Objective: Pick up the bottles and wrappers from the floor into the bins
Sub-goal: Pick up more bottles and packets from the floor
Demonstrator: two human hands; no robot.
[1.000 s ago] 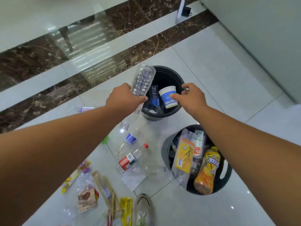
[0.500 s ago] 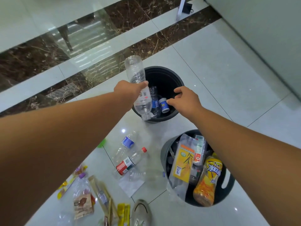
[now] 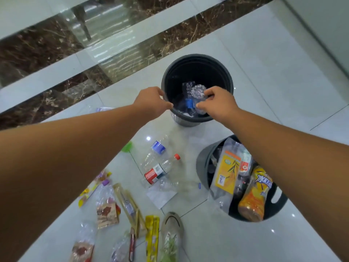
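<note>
Two hands hover over the black bin (image 3: 198, 57), and neither holds anything that I can see. My left hand (image 3: 153, 103) sits at the bin's left rim with its fingers loosely curled. My right hand (image 3: 219, 104) hangs above the rim's near right part, fingers bent and thumb out. Between the hands, down inside the bin, lie crumpled clear bottles (image 3: 197, 91). The right fingertips overlap them from my view, so I cannot tell whether they touch.

Nearer to me than the left hand, a red-capped bottle (image 3: 160, 170) and a blue-labelled bottle (image 3: 156, 150) lie on the floor (image 3: 264, 91). Wrappers (image 3: 107, 212) are scattered under the left forearm. Under the right forearm stands a grey bin (image 3: 202, 163) holding an orange bottle (image 3: 255, 197) and a yellow pouch (image 3: 227, 174).
</note>
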